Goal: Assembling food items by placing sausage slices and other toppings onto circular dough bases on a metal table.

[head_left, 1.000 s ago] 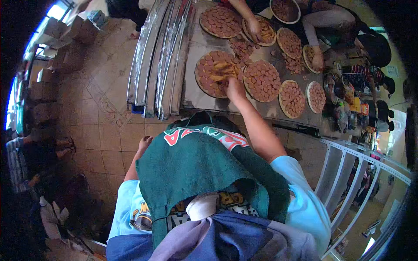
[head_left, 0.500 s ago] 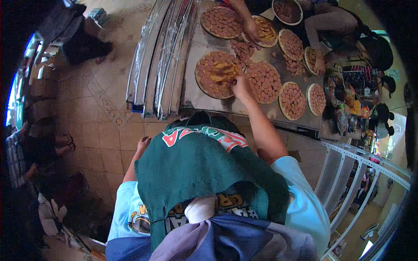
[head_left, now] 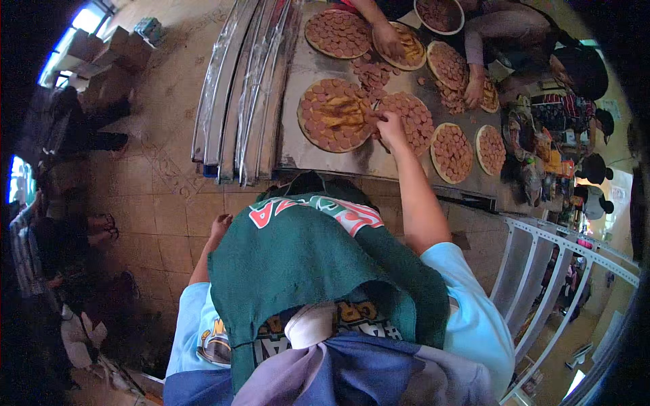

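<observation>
My right hand (head_left: 391,128) reaches out over the metal table (head_left: 325,152) and rests between two round pizzas, its fingers pinched at the edge of the left one. That pizza (head_left: 333,114) carries red sausage slices and yellow strips in its middle. The pizza to its right (head_left: 414,117) is covered with sausage slices only. My left hand (head_left: 219,224) hangs down beside my green apron, away from the table, its fingers loosely curled and holding nothing I can see.
More pizzas (head_left: 452,150) lie along the table, and other people's hands (head_left: 391,47) work on them at the far side. A stack of long metal trays (head_left: 240,88) lies left of the table. A white rail (head_left: 542,271) stands at my right; tiled floor at my left.
My right hand has stayed at the seam between the two pizzas, shifting slightly. The view has tilted a little, and a person at the left has moved.
</observation>
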Demonstrator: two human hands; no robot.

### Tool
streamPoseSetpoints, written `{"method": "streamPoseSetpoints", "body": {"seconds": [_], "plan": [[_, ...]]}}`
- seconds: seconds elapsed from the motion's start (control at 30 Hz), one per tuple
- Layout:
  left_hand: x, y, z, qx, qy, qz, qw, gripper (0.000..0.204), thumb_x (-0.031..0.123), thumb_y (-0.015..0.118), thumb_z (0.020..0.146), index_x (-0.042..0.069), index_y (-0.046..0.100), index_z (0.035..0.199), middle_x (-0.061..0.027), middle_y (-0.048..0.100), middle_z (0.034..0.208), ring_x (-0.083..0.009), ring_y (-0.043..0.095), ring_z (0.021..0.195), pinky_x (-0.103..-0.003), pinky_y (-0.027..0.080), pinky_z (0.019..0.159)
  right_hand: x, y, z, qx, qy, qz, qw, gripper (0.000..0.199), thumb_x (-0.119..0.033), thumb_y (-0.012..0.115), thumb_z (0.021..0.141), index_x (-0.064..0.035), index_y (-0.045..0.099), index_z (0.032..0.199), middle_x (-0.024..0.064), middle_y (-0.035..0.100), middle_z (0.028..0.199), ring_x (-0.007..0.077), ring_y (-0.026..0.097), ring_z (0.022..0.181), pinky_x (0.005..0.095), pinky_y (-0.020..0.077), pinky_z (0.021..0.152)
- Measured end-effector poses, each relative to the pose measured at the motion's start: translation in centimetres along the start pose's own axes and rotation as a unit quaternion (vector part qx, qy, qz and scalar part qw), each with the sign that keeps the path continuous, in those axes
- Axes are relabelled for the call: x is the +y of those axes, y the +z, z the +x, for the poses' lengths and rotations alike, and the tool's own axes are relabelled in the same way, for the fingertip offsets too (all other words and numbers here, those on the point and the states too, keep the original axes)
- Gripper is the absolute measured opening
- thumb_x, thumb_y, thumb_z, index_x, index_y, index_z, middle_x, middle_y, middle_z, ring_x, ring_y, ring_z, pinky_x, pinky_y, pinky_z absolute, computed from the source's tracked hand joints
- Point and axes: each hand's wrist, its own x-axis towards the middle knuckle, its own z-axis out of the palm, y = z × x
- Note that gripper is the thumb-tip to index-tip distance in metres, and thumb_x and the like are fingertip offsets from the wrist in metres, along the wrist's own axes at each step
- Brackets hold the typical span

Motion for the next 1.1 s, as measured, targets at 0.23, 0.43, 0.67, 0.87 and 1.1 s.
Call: {"method": "streamPoseSetpoints", "body": {"seconds": [0.23, 0.43, 0.67, 0.87, 1.1], "plan": [[-1.9, -0.4, 1.1, -0.001, -0.002, 0.010, 1.000, 0.040, 0.028, 0.065, 0.085, -0.004, 0.059, 0.108, -0.0099, 0.065, 0.098, -0.0155, 0.060, 0.087, -0.028, 0.048, 0.076, -4.5, -0.6, -3.1, -0.046, 0.145, 0.346, 0.926, 0.019, -0.003, 0.050, 0.084, -0.0009, 0.061, 0.100, 0.0064, 0.061, 0.079, 0.0169, 0.060, 0.062, 0.0298, 0.0518, 0.055], [-1.6, -0.3, 0.9, 0.016, 0.013, 0.016, 1.000, 0.041, 0.030, 0.065, 0.084, -0.003, 0.060, 0.108, -0.0111, 0.066, 0.100, -0.0177, 0.061, 0.090, -0.029, 0.047, 0.080, -4.8, -0.2, -3.1, -0.079, 0.128, 0.390, 0.909, 0.017, -0.004, 0.058, 0.083, -0.0005, 0.059, 0.100, 0.0072, 0.064, 0.084, 0.0186, 0.064, 0.071, 0.0298, 0.0544, 0.059], [-2.2, -0.9, 0.2, 0.025, 0.015, 0.059, 0.998, 0.041, 0.033, 0.066, 0.083, 0.001, 0.063, 0.107, -0.0107, 0.067, 0.101, -0.0181, 0.061, 0.093, -0.029, 0.046, 0.082, -4.6, 0.7, -2.8, -0.024, 0.089, 0.232, 0.968, 0.016, 0.000, 0.057, 0.083, 0.0019, 0.061, 0.099, 0.0062, 0.064, 0.085, 0.0159, 0.064, 0.070, 0.0276, 0.0536, 0.057], [-2.1, -1.1, 0.0, 0.012, 0.033, 0.073, 0.997, 0.042, 0.037, 0.065, 0.082, 0.002, 0.064, 0.106, -0.0106, 0.067, 0.101, -0.0185, 0.062, 0.094, -0.029, 0.046, 0.082, -2.9, 1.8, -1.5, 0.006, -0.013, -0.058, 0.998, 0.021, -0.006, 0.066, 0.073, -0.0007, 0.065, 0.093, 0.0155, 0.067, 0.079, 0.0258, 0.065, 0.078, 0.0356, 0.0505, 0.067], [-2.0, -0.4, -0.8, 0.047, 0.003, 0.055, 0.997, 0.040, 0.033, 0.065, 0.083, 0.001, 0.063, 0.107, -0.0107, 0.067, 0.100, -0.0187, 0.062, 0.093, -0.029, 0.047, 0.081, -5.6, 2.6, -3.3, 0.019, -0.100, -0.220, 0.970, 0.022, -0.004, 0.065, 0.071, 0.0022, 0.063, 0.092, 0.0193, 0.063, 0.091, 0.0347, 0.061, 0.086, 0.0403, 0.0482, 0.075]]}}
